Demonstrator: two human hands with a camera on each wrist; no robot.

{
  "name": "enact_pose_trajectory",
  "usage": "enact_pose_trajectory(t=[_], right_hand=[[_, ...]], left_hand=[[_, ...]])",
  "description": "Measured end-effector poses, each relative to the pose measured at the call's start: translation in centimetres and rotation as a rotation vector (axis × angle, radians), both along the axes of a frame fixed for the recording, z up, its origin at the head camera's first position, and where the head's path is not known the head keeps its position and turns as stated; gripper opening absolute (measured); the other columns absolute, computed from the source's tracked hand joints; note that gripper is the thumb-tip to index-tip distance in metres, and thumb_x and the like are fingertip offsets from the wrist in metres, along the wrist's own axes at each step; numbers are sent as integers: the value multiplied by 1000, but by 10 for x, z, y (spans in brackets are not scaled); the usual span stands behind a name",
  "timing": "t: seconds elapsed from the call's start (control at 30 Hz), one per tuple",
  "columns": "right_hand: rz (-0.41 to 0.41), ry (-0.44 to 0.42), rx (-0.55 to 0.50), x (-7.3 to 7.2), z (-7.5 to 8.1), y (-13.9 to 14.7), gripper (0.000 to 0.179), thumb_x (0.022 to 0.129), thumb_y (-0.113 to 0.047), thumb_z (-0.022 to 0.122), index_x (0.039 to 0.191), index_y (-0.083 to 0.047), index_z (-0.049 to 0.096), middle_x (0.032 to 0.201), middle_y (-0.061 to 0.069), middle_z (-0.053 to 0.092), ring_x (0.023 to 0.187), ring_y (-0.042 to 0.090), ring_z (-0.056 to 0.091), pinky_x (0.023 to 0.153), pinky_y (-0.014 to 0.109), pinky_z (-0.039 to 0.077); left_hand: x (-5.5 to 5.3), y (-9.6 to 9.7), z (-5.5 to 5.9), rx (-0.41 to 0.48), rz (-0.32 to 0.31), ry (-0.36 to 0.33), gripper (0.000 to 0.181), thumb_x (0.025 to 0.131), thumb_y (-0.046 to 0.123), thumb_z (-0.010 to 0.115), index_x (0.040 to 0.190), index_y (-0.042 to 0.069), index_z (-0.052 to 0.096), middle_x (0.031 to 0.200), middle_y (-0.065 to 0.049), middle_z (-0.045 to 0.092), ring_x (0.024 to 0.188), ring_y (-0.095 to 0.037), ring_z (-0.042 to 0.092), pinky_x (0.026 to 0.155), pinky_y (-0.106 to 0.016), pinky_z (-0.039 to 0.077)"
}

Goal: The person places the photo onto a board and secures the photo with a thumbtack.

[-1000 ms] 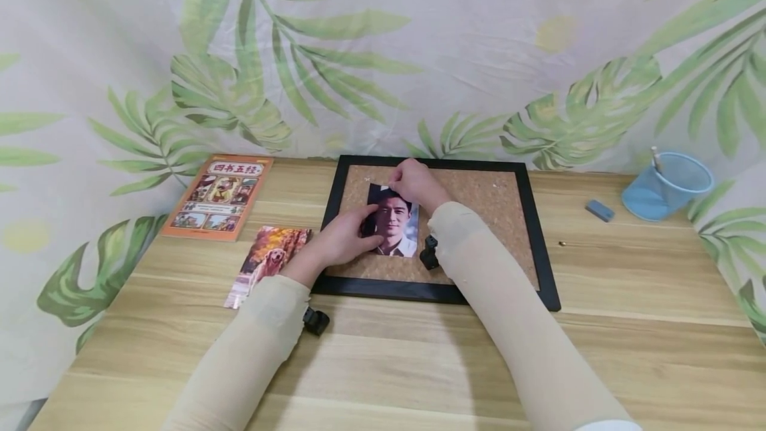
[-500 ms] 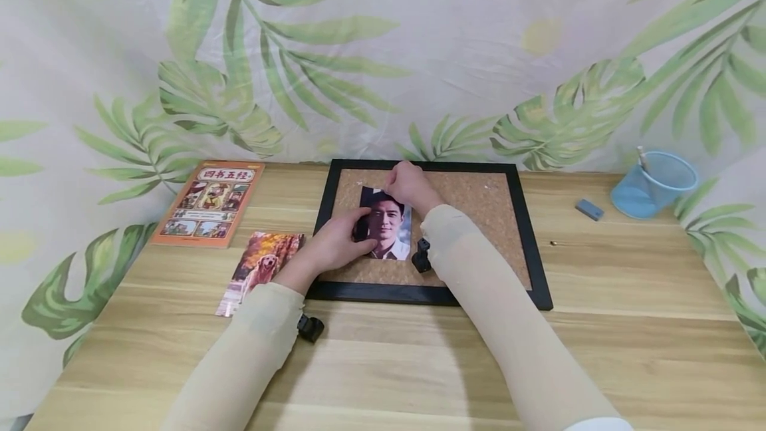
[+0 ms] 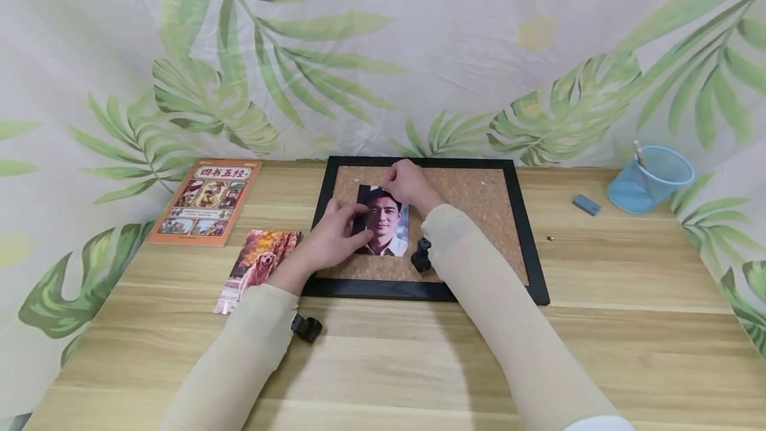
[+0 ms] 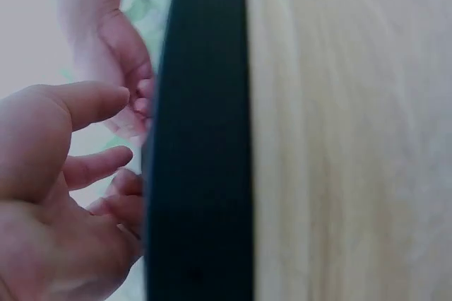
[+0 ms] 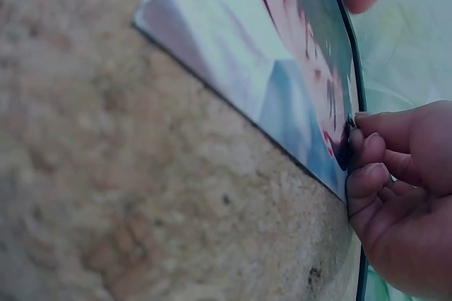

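A portrait photo print [image 3: 385, 221] lies on the left part of a black-framed cork board [image 3: 467, 218]. At its top edge my right hand [image 3: 409, 185] pinches a small dark thumbtack [image 5: 349, 126] between thumb and fingertips, mostly hidden by the fingers. My left hand [image 3: 332, 235] is spread over the photo's left side, thumb and index finger reaching over its edge and other fingers raised. The left wrist view shows this hand with fingers extended, beyond the board's black rim [image 4: 198, 138]. A dog photo [image 3: 257, 268] lies left of the board, partly behind the left wrist.
An orange book [image 3: 206, 201] lies at the back left of the wooden table [image 3: 383, 364]. On the right are a blue mesh pen cup [image 3: 649, 181] with a stick in it, a blue eraser-like block [image 3: 586, 204] and a small brass tack [image 3: 550, 238]. Leaf-print cloth [image 3: 335, 72] hangs behind.
My left hand's fingers have lifted and spread a little at the photo's left side. The right hand keeps its pinch at the top edge. The head view has shifted slightly.
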State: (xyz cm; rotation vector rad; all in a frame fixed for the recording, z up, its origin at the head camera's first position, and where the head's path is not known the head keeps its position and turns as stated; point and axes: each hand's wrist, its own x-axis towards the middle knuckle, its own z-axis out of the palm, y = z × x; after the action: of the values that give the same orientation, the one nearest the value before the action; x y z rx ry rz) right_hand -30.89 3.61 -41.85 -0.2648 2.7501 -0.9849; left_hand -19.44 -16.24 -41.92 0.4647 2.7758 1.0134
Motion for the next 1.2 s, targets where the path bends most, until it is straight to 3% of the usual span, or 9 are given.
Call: enact_pose_trajectory(t=[0.2,0.33,0.5,0.6,0.77,0.93,1.07,1.2], right_hand=[[-18,9,-11,7,5,6,18,104,-16,64,103,-4,77,110,12,78,95,24,66,89,36,55],[-25,13,-37,10,7,12,18,104,-16,64,106,-4,78,107,12,79,89,21,68,81,32,54],[-23,18,-139,18,15,21,14,104,-13,63,106,-3,74,95,9,75,76,17,70,70,26,54],[7,38,-202,26,22,30,12,104,-13,64,105,-4,72,93,7,71,78,16,66,70,26,52],[84,67,-251,47,33,57,14,105,-16,66,107,-4,73,93,8,70,81,18,62,73,29,51],[103,29,-269,72,42,93,15,108,-19,65,111,-6,73,97,9,68,85,21,61,72,32,52],[102,46,-260,87,46,124,15,108,-17,65,110,-4,73,96,10,67,83,22,60,72,33,52],[93,65,-230,97,44,151,15,108,-16,66,110,-3,73,96,11,68,82,21,60,72,31,52]], left_hand=[[11,-9,10,72,-1,10,47,107,20,64,147,-4,59,112,-16,62,87,-22,58,76,-34,48],[23,-24,16,64,11,-8,42,109,17,62,144,-5,61,104,-12,67,85,-20,59,73,-32,50],[35,-48,21,-4,47,-10,39,110,19,61,141,-4,63,101,-9,68,85,-19,59,74,-33,49],[41,-65,22,-61,69,-3,39,110,20,61,141,-3,64,102,-9,69,85,-19,60,77,-35,50],[52,-91,25,-165,106,-5,47,110,26,62,143,-6,61,116,-21,72,95,-28,69,82,-48,57],[62,-117,25,-278,156,-29,63,108,35,65,150,-11,52,131,-34,63,107,-45,69,87,-62,57],[67,-134,21,-315,191,-67,80,105,44,68,157,-11,43,142,-43,48,124,-60,54,94,-72,50],[71,-147,18,-373,228,-97,95,102,53,71,161,-11,33,144,-51,35,125,-71,42,93,-78,45]])
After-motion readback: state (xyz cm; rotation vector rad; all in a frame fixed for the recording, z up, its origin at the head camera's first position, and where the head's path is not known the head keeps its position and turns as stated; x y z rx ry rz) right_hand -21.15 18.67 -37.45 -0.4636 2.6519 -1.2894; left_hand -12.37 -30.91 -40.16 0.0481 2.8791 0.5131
